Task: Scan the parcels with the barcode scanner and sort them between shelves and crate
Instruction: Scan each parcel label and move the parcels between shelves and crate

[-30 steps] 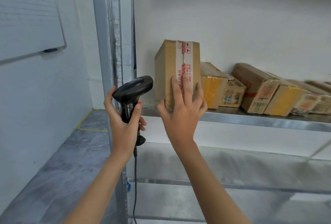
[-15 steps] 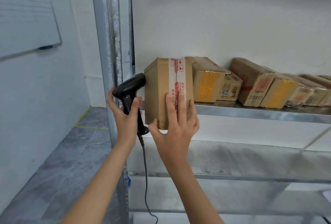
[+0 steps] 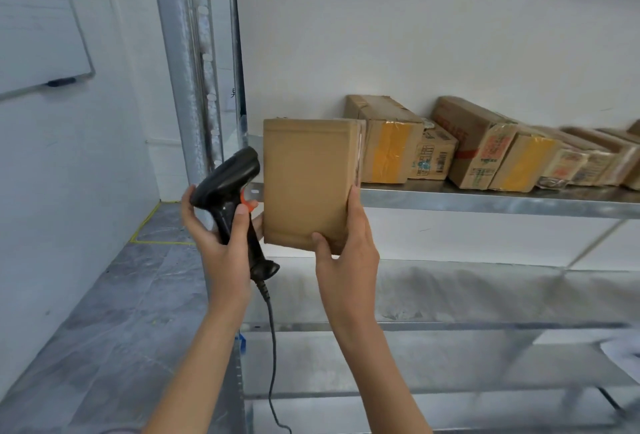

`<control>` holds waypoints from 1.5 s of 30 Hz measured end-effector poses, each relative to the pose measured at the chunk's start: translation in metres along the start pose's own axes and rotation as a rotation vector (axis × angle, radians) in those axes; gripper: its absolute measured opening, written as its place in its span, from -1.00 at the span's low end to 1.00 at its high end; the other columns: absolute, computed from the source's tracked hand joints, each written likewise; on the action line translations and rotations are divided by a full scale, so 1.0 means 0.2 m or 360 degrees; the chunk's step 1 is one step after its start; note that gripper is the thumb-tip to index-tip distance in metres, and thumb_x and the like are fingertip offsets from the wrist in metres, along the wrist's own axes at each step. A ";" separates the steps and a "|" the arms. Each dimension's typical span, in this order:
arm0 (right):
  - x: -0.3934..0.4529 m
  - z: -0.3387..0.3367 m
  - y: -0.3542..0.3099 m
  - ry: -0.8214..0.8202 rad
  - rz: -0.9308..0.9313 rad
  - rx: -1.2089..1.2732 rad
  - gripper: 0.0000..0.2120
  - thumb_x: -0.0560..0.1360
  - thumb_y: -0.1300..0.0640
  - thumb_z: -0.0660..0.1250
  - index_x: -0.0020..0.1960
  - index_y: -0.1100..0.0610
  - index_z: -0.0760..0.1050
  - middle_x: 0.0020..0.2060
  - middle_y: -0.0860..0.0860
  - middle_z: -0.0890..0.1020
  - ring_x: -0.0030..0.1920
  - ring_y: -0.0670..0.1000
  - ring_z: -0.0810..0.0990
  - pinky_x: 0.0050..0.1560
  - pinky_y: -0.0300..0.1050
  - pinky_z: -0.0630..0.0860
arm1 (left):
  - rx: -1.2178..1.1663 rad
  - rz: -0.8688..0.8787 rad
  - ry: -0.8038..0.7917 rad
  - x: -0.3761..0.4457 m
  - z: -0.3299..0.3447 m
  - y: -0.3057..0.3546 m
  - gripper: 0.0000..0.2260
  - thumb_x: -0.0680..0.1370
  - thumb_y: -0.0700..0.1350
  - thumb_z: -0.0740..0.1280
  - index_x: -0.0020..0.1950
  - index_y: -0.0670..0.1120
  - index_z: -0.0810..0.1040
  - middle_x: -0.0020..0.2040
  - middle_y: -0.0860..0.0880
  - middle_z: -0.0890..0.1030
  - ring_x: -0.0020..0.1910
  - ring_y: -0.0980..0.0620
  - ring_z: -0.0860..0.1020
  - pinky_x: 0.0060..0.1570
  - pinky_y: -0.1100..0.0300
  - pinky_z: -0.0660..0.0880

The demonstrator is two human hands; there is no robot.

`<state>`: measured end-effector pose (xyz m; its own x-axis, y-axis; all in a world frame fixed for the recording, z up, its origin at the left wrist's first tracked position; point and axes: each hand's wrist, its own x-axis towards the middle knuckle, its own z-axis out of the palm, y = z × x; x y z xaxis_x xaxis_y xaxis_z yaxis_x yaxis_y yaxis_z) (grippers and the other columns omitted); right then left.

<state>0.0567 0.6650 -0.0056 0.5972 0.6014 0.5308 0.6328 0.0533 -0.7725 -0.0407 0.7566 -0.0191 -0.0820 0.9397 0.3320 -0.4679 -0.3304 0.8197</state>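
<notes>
The right hand grasps a plain cardboard parcel by its lower right corner, thumb on the near face and fingers running up the right edge, holding it upright in the air in front of the shelf, clear of the metal. The left hand is wrapped around the handle of a black scanner, thumb up along the grip; the scanner's head sits just beside the parcel's left edge, pointing up and to the right, with an orange trigger showing between handle and box. A dark cable hangs from the scanner's base, down between the two forearms. Beyond the right hand, a row of taped boxes lies along the shelf, to the right of the held parcel. Left of the left hand stands the rack's upright post, and farther left a whiteboard hangs on the wall, a marker on its ledge.
</notes>
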 end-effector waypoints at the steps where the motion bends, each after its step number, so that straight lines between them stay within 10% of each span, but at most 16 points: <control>1: -0.01 0.01 0.00 -0.0022 0.0086 0.0033 -0.21 0.57 0.25 0.37 0.60 -0.09 0.00 0.55 -0.11 0.25 0.50 -0.13 0.24 0.49 -0.16 0.28 | -0.0008 0.0049 0.0011 -0.01 -0.01 0.00 -0.42 0.58 -0.13 0.40 0.48 0.19 0.22 0.43 -0.05 0.46 0.29 -0.06 0.58 0.40 -0.18 0.42; 8: 0.02 0.15 0.01 0.0007 0.0136 -0.0166 0.25 0.34 -0.19 0.55 0.61 0.10 -0.31 0.62 0.04 -0.07 0.57 0.03 0.03 0.54 0.01 0.06 | 0.0013 0.0118 -0.0059 -0.10 -0.03 0.01 -0.44 0.63 -0.39 0.24 0.52 -0.01 0.12 0.31 -0.08 0.50 0.01 0.20 0.65 -0.04 0.40 0.55; 16: 0.01 0.22 0.07 0.0373 0.0031 -0.0362 0.20 0.24 -0.40 0.35 0.62 0.15 -0.11 0.52 0.14 0.17 0.36 0.15 0.29 0.29 0.12 0.33 | 0.0002 -0.0001 -0.0091 -0.08 -0.05 0.00 -0.42 0.65 -0.35 0.24 0.57 0.00 0.09 0.08 0.14 0.64 0.10 0.01 0.67 -0.01 0.29 0.59; 21: -0.09 0.13 0.13 0.0001 0.0054 0.0173 0.14 0.22 -0.28 0.42 0.59 -0.22 -0.21 0.51 -0.13 0.03 0.47 -0.08 0.14 0.40 -0.10 0.25 | -0.0005 -0.0150 -0.0093 -0.01 -0.11 -0.02 -0.51 0.67 -0.31 0.21 0.49 0.08 0.14 -0.10 0.20 0.72 -0.08 0.14 0.70 -0.08 0.23 0.63; 26: -0.17 0.15 0.15 -0.0084 0.0064 0.0120 0.04 0.25 -0.27 0.37 0.54 -0.39 -0.19 0.59 -0.17 -0.17 0.58 -0.11 -0.09 0.53 0.17 0.17 | -0.0028 -0.0307 -0.0128 0.00 -0.15 -0.05 -0.50 0.65 -0.25 0.29 0.48 0.16 0.24 0.30 -0.13 0.60 0.20 -0.25 0.62 0.15 -0.18 0.59; 31: -0.18 0.14 0.16 -0.0036 0.0045 0.0201 -0.20 0.45 -0.30 0.28 0.52 -0.43 -0.14 0.59 -0.28 -0.09 0.60 -0.17 -0.13 0.56 0.20 0.15 | -0.0062 -0.0241 -0.0194 -0.07 -0.15 -0.03 -0.52 0.65 -0.25 0.26 0.44 0.17 0.22 0.14 -0.10 0.68 0.08 -0.08 0.68 -0.07 0.07 0.66; 38: -0.15 0.13 0.10 0.0192 -0.0123 0.0119 -0.40 0.67 0.02 0.11 0.59 -0.25 -0.10 0.59 -0.03 0.17 0.57 -0.05 0.17 0.43 0.10 0.41 | -0.0030 -0.0123 -0.0276 -0.09 -0.11 0.02 -0.48 0.63 -0.24 0.32 0.46 0.15 0.20 0.22 -0.05 0.65 0.11 -0.08 0.68 0.06 -0.13 0.63; 45: -0.05 0.13 0.15 0.0329 -0.0127 -0.0337 0.01 0.42 -0.32 0.36 0.63 0.09 -0.07 0.60 0.20 0.00 0.50 0.13 0.15 0.38 0.01 0.17 | -0.0017 -0.0094 -0.0393 -0.11 -0.04 0.03 -0.40 0.56 -0.11 0.40 0.51 0.13 0.21 0.41 -0.23 0.46 0.24 -0.19 0.61 0.14 -0.24 0.58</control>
<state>0.0561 0.6806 -0.0430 0.6156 0.4256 0.6633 0.7573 -0.0865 -0.6473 -0.0481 0.7350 -0.0249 0.1627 0.9069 0.3886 -0.4750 -0.2732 0.8365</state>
